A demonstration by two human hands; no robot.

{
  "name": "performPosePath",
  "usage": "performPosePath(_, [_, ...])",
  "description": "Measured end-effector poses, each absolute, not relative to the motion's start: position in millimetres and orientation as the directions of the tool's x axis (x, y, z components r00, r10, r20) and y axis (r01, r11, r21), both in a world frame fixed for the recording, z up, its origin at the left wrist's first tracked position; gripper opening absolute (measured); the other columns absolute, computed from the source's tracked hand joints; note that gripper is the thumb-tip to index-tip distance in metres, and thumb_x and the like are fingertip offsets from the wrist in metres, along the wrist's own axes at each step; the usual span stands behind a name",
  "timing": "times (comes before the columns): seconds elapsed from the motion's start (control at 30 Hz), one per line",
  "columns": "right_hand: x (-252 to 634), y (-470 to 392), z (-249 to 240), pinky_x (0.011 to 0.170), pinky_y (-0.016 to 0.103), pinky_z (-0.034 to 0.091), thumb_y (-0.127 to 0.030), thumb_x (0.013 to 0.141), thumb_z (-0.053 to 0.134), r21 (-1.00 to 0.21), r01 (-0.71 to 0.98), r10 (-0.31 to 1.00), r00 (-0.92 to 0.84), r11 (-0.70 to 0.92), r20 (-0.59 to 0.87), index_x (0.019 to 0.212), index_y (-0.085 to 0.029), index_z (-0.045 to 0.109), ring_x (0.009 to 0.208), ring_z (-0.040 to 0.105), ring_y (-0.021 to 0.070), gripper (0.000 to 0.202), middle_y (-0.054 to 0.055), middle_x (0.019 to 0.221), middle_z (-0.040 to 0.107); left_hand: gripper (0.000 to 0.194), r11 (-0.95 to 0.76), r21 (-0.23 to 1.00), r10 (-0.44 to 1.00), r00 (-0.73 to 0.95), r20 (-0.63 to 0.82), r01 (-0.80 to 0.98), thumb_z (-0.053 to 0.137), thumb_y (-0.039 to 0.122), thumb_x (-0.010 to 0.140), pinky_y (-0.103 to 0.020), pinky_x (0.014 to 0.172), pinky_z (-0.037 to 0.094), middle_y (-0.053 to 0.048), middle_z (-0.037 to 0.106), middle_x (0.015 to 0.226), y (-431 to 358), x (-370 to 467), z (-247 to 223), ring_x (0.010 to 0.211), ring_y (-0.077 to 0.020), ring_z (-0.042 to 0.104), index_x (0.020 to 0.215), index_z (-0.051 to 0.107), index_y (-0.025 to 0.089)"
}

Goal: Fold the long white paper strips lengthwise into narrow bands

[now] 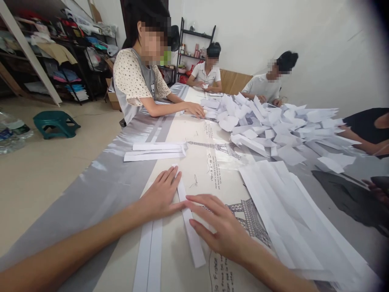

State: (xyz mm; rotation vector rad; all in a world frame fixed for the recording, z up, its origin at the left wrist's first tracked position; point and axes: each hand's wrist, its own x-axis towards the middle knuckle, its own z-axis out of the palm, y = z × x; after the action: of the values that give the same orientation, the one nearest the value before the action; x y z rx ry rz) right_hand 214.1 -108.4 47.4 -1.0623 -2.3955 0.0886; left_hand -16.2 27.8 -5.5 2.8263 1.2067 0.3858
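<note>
A narrow folded strip of white paper lies slantwise on the printed tablecloth in front of me. My left hand rests flat on its upper part, fingers spread and pointing away. From the right, my right hand reaches over the strip's middle, its fingers apart and fingertips touching the paper near my left thumb. Two long white strips lie side by side below my left hand. Further off on the left are more folded strips. A stack of white sheets sits to the right.
A large heap of folded white papers covers the far right of the table. One person works at the left edge, with others at the far end and right side. A green stool stands on the floor.
</note>
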Motion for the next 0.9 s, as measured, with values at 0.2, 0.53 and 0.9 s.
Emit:
performPosePath(0.2, [208,-72,15,0.099,0.051,0.058,-0.028,0.1,0.06,-0.277,0.666,0.71,-0.564,0.693,0.421,0.123,-0.024,0.07,0.128,0.061,0.0312,0.026,0.012,0.144,0.061,0.077,-0.712,0.138,0.699,0.675,0.235,0.689,0.037,0.066,0.102,-0.051,0.123,0.027,-0.023,0.036,0.161,30,-17,1,0.153,-0.0349,0.029,0.155,0.035,0.009])
performPosePath(0.53, [210,-75,9,0.111,0.048,0.049,-0.015,0.103,0.049,-0.354,0.629,0.722,-0.589,0.692,0.364,0.129,-0.015,0.063,0.138,0.053,0.0266,0.03,0.014,0.143,0.062,0.076,-0.678,0.195,0.734,0.64,0.227,0.708,0.041,0.066,0.101,-0.049,0.119,0.031,-0.02,0.04,0.16,42,-20,7,0.147,-0.0339,0.039,0.154,0.036,0.011])
performPosePath(0.9, [210,-74,12,0.111,0.053,0.049,-0.014,0.101,0.051,-0.445,0.594,0.741,-0.57,0.67,0.355,0.13,-0.018,0.064,0.14,0.051,0.0276,0.033,0.01,0.14,0.065,0.038,-0.631,0.212,0.768,0.561,0.31,0.746,0.045,0.042,0.105,-0.046,0.105,0.039,-0.012,0.058,0.143,60,-13,4,0.126,-0.0286,0.056,0.135,0.052,0.019])
